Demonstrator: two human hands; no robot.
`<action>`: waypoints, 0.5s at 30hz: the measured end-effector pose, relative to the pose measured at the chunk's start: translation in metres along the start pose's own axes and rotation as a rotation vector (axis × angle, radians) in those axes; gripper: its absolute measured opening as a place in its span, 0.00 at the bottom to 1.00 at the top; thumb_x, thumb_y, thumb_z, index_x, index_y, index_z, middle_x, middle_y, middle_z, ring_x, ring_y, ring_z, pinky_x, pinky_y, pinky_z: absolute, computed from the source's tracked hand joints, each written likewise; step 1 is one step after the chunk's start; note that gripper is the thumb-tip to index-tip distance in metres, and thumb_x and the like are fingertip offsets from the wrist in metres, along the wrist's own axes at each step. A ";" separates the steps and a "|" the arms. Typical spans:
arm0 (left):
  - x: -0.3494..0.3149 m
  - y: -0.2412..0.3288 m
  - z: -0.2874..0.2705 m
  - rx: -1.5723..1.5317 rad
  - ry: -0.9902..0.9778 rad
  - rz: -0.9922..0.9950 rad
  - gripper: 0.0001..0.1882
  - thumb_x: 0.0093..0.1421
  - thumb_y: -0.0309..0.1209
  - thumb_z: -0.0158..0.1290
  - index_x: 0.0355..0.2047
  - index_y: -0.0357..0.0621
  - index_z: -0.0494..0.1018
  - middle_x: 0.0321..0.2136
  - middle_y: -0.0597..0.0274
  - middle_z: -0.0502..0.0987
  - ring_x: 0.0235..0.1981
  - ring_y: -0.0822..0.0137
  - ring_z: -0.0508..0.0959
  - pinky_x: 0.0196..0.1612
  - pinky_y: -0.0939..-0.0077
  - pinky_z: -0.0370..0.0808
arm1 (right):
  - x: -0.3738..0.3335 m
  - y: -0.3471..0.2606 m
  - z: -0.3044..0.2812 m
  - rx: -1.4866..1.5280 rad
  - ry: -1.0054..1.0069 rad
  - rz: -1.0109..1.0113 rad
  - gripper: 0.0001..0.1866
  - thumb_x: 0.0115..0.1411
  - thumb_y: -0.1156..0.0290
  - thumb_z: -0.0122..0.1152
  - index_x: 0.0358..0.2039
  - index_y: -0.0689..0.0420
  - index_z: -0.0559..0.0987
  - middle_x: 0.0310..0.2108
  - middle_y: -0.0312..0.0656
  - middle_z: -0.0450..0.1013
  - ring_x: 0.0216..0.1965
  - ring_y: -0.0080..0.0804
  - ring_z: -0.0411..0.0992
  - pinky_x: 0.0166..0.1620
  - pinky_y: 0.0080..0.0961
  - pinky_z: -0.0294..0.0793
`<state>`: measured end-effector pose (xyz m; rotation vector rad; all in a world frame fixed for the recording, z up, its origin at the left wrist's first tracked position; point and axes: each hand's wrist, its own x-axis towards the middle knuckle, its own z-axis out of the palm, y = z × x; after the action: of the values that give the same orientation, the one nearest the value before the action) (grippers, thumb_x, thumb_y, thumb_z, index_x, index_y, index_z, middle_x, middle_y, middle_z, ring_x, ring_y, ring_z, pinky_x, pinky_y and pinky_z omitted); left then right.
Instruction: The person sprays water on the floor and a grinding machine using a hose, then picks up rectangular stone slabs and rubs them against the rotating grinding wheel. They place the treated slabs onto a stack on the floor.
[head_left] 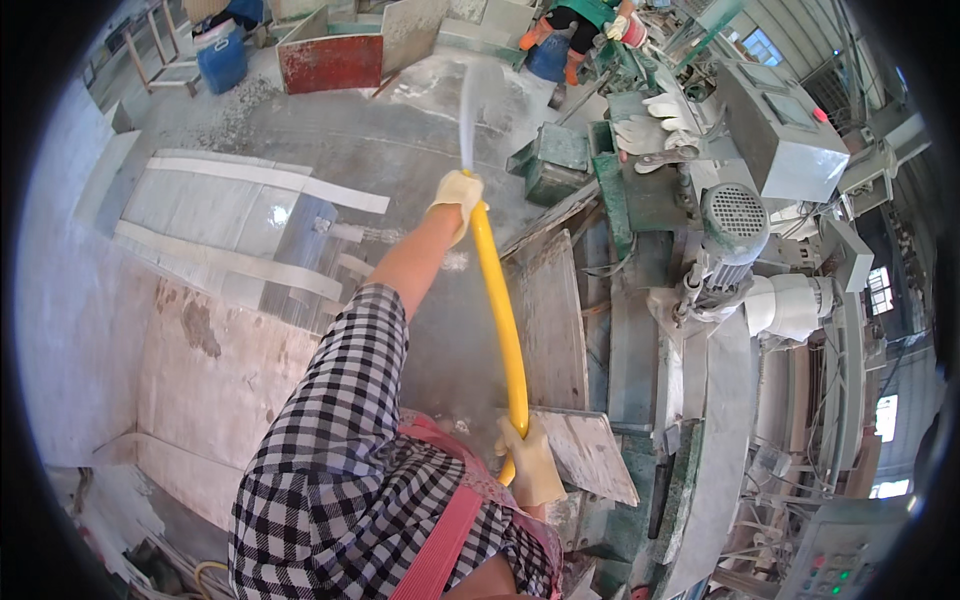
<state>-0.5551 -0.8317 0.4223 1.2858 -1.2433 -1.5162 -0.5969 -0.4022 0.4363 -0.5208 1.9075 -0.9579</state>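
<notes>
Both gloved hands grip the yellow hose (pixel 503 320) running up the centre of the frame: left hand (pixel 458 196) closed near the nozzle, right hand (pixel 530 462) lower down. Steadying the nozzle would probably keep the water jet (pixel 467 115), faint here, on the wet floor (pixel 400 140).

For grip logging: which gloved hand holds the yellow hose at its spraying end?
The left hand, stretched far forward at the hose tip; the right hand grips it near the body.
</notes>
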 end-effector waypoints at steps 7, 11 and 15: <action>0.043 0.000 -0.042 0.154 0.108 0.015 0.20 0.64 0.35 0.50 0.41 0.23 0.76 0.29 0.42 0.81 0.27 0.50 0.86 0.30 0.59 0.80 | 0.038 -0.026 0.002 0.036 -0.146 -0.032 0.17 0.62 0.61 0.65 0.40 0.63 0.77 0.20 0.36 0.72 0.21 0.22 0.71 0.26 0.21 0.68; 0.066 -0.004 -0.062 0.198 0.148 -0.026 0.20 0.63 0.35 0.49 0.42 0.23 0.76 0.29 0.43 0.82 0.26 0.50 0.86 0.31 0.60 0.81 | 0.060 -0.039 0.014 0.019 -0.214 0.007 0.22 0.64 0.60 0.64 0.49 0.67 0.77 0.22 0.38 0.75 0.23 0.23 0.73 0.29 0.22 0.73; 0.096 0.004 -0.075 0.239 0.128 -0.075 0.18 0.66 0.36 0.48 0.39 0.29 0.75 0.26 0.47 0.82 0.27 0.56 0.84 0.34 0.64 0.77 | 0.083 -0.061 0.029 0.028 -0.255 -0.022 0.23 0.65 0.58 0.63 0.48 0.67 0.77 0.22 0.38 0.75 0.23 0.23 0.73 0.29 0.23 0.72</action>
<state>-0.5001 -0.9390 0.4036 1.5753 -1.3352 -1.3431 -0.6149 -0.5078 0.4318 -0.6182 1.6609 -0.8865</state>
